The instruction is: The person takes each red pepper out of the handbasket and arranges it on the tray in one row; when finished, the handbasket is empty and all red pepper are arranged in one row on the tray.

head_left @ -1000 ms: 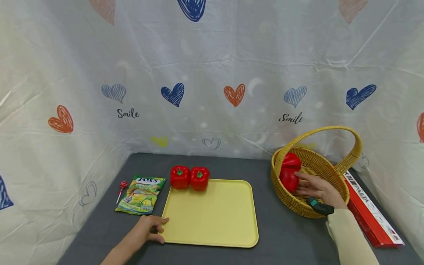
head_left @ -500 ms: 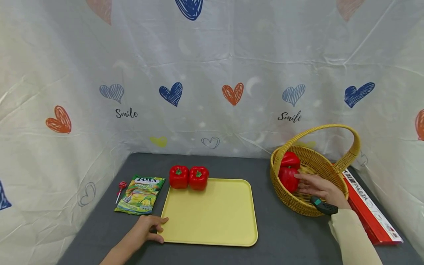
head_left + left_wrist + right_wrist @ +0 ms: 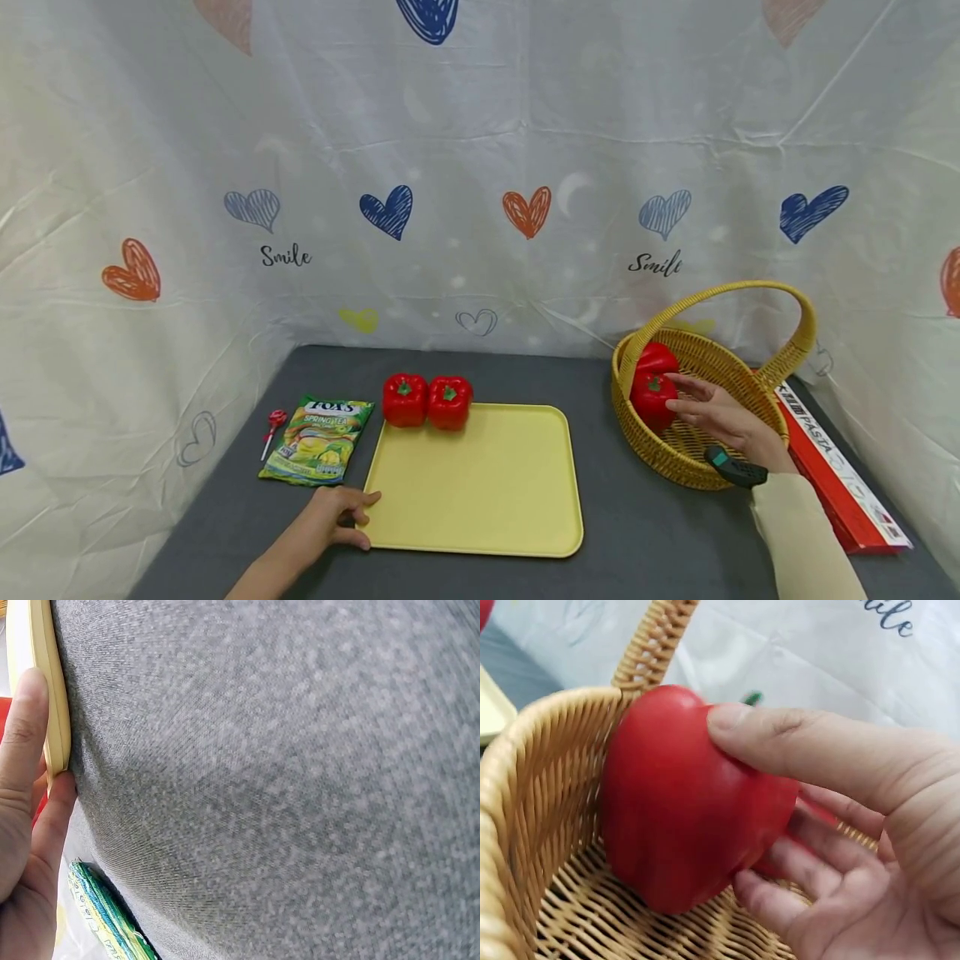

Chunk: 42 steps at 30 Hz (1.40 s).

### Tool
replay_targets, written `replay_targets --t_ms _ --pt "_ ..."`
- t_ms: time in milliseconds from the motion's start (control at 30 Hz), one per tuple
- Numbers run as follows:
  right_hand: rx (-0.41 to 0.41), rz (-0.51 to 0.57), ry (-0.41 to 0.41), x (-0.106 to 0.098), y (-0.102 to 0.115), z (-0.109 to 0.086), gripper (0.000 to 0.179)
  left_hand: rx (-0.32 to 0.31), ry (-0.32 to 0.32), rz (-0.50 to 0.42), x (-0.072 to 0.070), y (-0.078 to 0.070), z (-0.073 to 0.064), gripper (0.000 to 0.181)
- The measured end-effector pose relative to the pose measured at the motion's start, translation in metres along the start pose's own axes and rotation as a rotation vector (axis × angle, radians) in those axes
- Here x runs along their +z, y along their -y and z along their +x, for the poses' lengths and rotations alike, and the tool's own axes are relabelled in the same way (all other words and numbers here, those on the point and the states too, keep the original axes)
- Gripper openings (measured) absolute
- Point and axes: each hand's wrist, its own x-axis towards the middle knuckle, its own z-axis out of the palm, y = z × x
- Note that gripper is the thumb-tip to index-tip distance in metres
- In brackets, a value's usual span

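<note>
Evidently we find the left hand (image 3: 333, 517) pinching the tray (image 3: 472, 492) by its near-left corner, likely so it won't slide. Right hand (image 3: 722, 423) grasps the nearer pepper (image 3: 648, 407) inside the basket (image 3: 663, 464), whose left side probably props it; we note thumb opposing fingers.

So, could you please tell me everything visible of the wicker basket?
The wicker basket looks woven from golden-yellow cane, with a rounded body and one tall arched handle. It stands upright on the dark grey tabletop, right of the yellow tray. Two red bell peppers sit inside at its left; the right hand reaches in, holding the nearer one. A red pasta box lies beside it; contact is unclear.
</note>
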Motion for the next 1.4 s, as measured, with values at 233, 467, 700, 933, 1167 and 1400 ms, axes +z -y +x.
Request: replay_targets --t_ms 233,467,700,933,1167,1400 --pt "0.0 -0.241 -0.029 -0.001 -0.001 0.002 0.053 -0.03 0.012 -0.018 0.0 0.0 0.0 0.053" --pt "-0.01 -0.244 0.03 -0.004 -0.002 0.004 0.051 -0.05 0.026 -0.017 0.0 0.0 -0.001 0.062" --pt "0.003 -0.223 0.052 -0.008 -0.002 0.001 0.048 -0.053 0.034 -0.016 0.0 0.0 0.0 0.042" --pt "-0.006 -0.118 0.108 -0.012 -0.002 -0.005 0.05 -0.047 0.026 -0.017 -0.001 0.0 0.0 0.053" --pt "0.03 -0.076 0.068 -0.011 0.002 -0.015 0.049 -0.028 0.012 -0.024 0.0 0.001 0.0 0.054" --pt "-0.002 -0.047 0.051 -0.004 0.004 -0.027 0.051 -0.02 0.007 -0.014 0.0 0.002 0.0 0.045"
